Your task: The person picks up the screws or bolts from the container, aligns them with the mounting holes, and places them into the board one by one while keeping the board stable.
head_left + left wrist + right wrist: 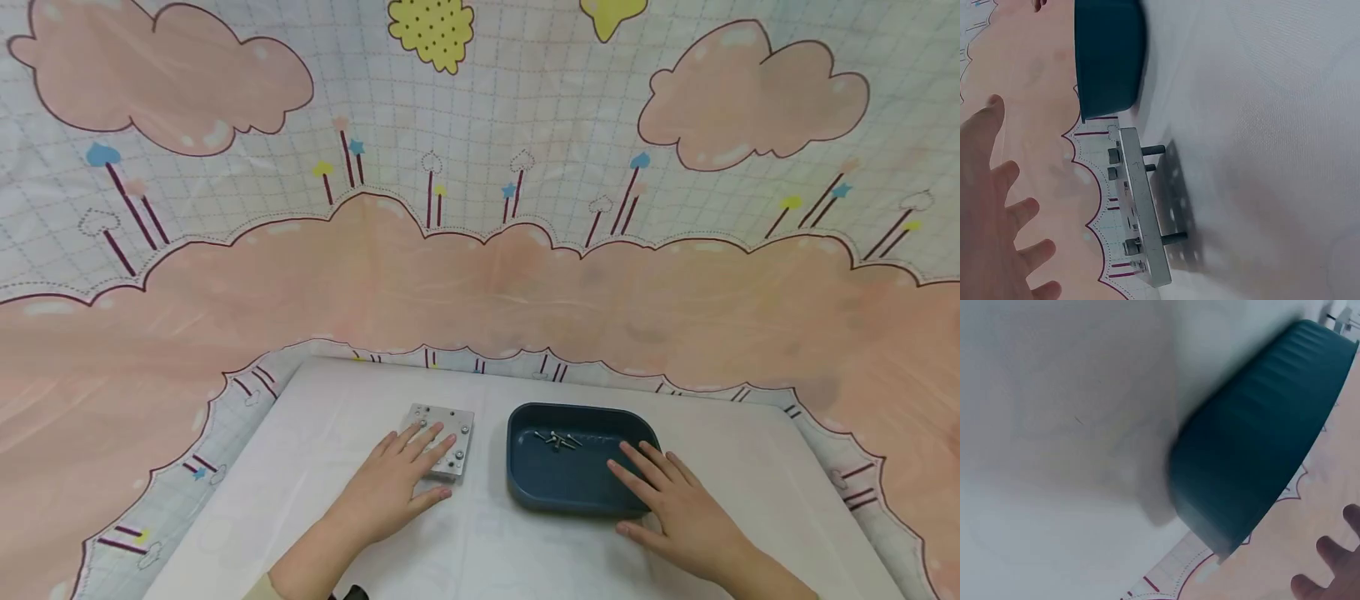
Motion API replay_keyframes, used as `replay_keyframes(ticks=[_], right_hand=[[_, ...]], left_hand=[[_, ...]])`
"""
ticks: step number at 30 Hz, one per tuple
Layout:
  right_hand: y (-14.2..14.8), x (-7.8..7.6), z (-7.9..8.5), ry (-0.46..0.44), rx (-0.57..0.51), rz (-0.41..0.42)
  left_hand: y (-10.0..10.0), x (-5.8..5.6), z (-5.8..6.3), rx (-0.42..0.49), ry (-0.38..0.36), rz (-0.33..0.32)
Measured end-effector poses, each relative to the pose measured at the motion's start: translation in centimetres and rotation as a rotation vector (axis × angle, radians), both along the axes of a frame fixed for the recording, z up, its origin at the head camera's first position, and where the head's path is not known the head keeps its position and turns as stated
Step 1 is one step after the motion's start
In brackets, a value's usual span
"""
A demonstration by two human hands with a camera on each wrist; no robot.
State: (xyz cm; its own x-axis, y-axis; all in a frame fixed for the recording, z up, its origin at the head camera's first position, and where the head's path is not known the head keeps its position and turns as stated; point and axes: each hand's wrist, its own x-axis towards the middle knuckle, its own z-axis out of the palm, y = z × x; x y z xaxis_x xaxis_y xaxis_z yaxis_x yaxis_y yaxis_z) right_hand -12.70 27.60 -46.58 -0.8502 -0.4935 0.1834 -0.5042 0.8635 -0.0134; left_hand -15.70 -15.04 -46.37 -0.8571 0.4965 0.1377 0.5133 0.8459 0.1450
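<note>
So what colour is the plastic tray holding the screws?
Dark blue rectangular plastic tray, clearest in the head view.

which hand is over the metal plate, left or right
The left hand: its straight fingers lie over the metal plate, while the right hand reaches over the blue tray's near rim.

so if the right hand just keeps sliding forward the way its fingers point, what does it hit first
Probably the small pile of screws inside the blue tray. The right hand already reaches over the tray's near right rim, fingers aimed up and left. Its height above the tray floor is unclear.
</note>
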Motion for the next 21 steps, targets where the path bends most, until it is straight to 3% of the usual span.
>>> replay_keyframes(ticks=[3,9,21], right_hand=[[-0.1,-0.3,0.6,-0.04,-0.034,0.022],[-0.4,-1.2,1.8,-0.144,-0.077,0.054],[-1.0,-4.0,3.4,-0.125,-0.03,0.214]], left_hand=[[-0.3,-0.2,-0.4,0.056,-0.039,0.032],[-1.3,-1.0,-1.3,0.167,-0.131,0.159],[-3.2,-2.5,-1.9,0.287,-0.256,0.298]])
